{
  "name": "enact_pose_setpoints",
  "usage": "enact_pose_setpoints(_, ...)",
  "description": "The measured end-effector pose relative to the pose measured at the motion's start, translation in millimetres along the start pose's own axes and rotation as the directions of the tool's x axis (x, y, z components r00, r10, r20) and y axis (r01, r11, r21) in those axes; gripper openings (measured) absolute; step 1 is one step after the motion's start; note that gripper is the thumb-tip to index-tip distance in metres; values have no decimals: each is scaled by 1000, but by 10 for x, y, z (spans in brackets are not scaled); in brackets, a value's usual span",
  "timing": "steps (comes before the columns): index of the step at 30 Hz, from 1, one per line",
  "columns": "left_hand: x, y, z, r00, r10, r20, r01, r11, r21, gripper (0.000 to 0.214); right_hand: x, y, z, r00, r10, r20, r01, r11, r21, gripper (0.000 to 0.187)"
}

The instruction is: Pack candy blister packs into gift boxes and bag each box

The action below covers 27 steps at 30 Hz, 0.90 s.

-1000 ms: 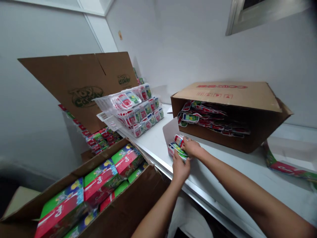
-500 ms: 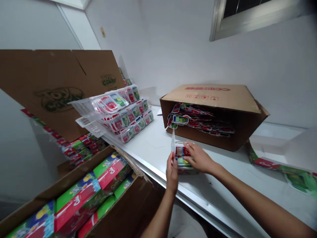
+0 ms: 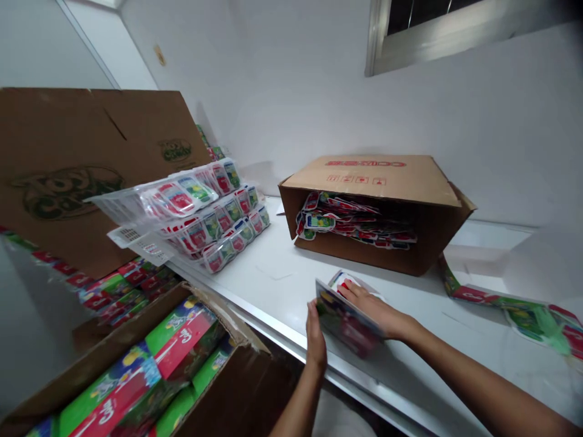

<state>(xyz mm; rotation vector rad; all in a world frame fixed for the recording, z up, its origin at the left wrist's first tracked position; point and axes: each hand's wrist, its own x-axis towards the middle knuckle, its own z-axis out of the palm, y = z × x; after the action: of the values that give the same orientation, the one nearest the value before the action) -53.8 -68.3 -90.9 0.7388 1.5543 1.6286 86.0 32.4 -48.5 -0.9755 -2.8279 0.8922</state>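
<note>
A clear plastic packet of red and green candy pouches (image 3: 348, 328) is tilted up on edge above the white table, its near face blurred. My right hand (image 3: 371, 309) lies across its far side, fingertips on a white and red part; the thumb is hidden behind the packet. Beside the packet's left edge, my left hand (image 3: 316, 337) stands with fingers straight and close together, touching or nearly touching that edge. Behind my hands, an open cardboard box (image 3: 359, 261) lies on its side with many flat red and green pouches (image 3: 346, 218) inside.
Clear packets of pouches (image 3: 218, 221) are stacked on the table's left. At lower left, an open carton (image 3: 259, 370) holds cola boxes (image 3: 177, 340). A large printed cardboard flap (image 3: 68, 133) rises behind it. An opened display box (image 3: 478, 294) lies at right.
The packet has turned from lying on the table to tilted on edge, its face toward me. My left fingers have straightened from the upright flap. The view has shifted slightly right.
</note>
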Motion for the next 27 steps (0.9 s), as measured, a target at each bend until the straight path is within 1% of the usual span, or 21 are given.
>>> enact_pose_setpoints(2, -299, -117, 16, 999, 28, 40, -27, 999, -26, 61, -66, 68, 56, 999, 0, 39, 2, 999, -39, 62)
enact_pose_setpoints(4, -541, -177, 24, 999, 4, 44, -3, 1000, -29, 55, -150, 133, 102, 996, -75, 51, 78, 995, -66, 60)
enact_pose_setpoints(6, -663, -165, 39, 999, -11, 34, 10, 1000, 25, 54, -197, 175, 139, 987, -152, 57, 158, 980, -122, 58)
enact_pose_setpoints(7, -681, -144, 49, 1000, -3, 29, 1, 998, 62, 54, -197, 185, 158, 985, -164, 61, 172, 972, -161, 57)
enact_pose_setpoints(9, -658, -101, 62, 1000, 24, 17, -26, 992, 123, 53, -165, 191, 193, 987, -145, 66, 156, 958, -239, 53)
enact_pose_setpoints(11, -584, -81, 59, 1000, 9, 3, -9, 992, 123, 53, -130, 188, 207, 986, -149, 68, 161, 956, -245, 52)
enact_pose_setpoints(13, -476, -83, 45, 999, -36, -11, 37, 995, 96, 53, -133, 179, 174, 982, -182, 50, 187, 971, -147, 58)
enact_pose_setpoints(15, -343, -91, 35, 998, -69, 0, 69, 995, 72, 57, -182, 161, 84, 978, -209, 27, 209, 978, -9, 67)
enact_pose_setpoints(17, -211, -90, 42, 992, -113, 64, 111, 993, 40, 66, -262, 142, -46, 975, -222, 14, 220, 972, 84, 70)
enact_pose_setpoints(18, -154, -84, 52, 983, -143, 119, 143, 990, 10, 70, -308, 144, -115, 977, -215, -4, 214, 972, 100, 68)
enact_pose_setpoints(19, -106, -76, 64, 967, -176, 185, 184, 983, -28, 74, -358, 159, -179, 981, -188, -50, 193, 976, 100, 63)
enact_pose_setpoints(20, -69, -68, 76, 947, -205, 246, 228, 971, -69, 77, -410, 190, -231, 983, -133, -128, 145, 985, 96, 59)
enact_pose_setpoints(21, -43, -60, 86, 930, -226, 291, 267, 957, -110, 79, -465, 239, -265, 973, -41, -227, 66, 992, 104, 57)
enact_pose_setpoints(22, -25, -54, 96, 917, -242, 316, 300, 943, -146, 81, -520, 301, -277, 942, 84, -325, -41, 990, 137, 57)
enact_pose_setpoints(23, -15, -51, 105, 912, -257, 321, 323, 930, -174, 82, -573, 370, -265, 889, 227, -398, -159, 967, 198, 59)
enact_pose_setpoints(24, -9, -52, 114, 911, -270, 311, 338, 921, -191, 82, -622, 437, -231, 828, 365, -425, -265, 924, 275, 63)
enact_pose_setpoints(25, -7, -54, 127, 913, -281, 296, 347, 916, -199, 82, -662, 493, -177, 779, 476, -409, -347, 870, 351, 68)
enact_pose_setpoints(26, -8, -57, 142, 914, -287, 286, 351, 915, -202, 83, -691, 532, -112, 759, 544, -358, -397, 822, 408, 70)
enact_pose_setpoints(27, -11, -58, 159, 914, -290, 284, 351, 916, -195, 83, -708, 549, -43, 771, 566, -292, -417, 795, 440, 70)
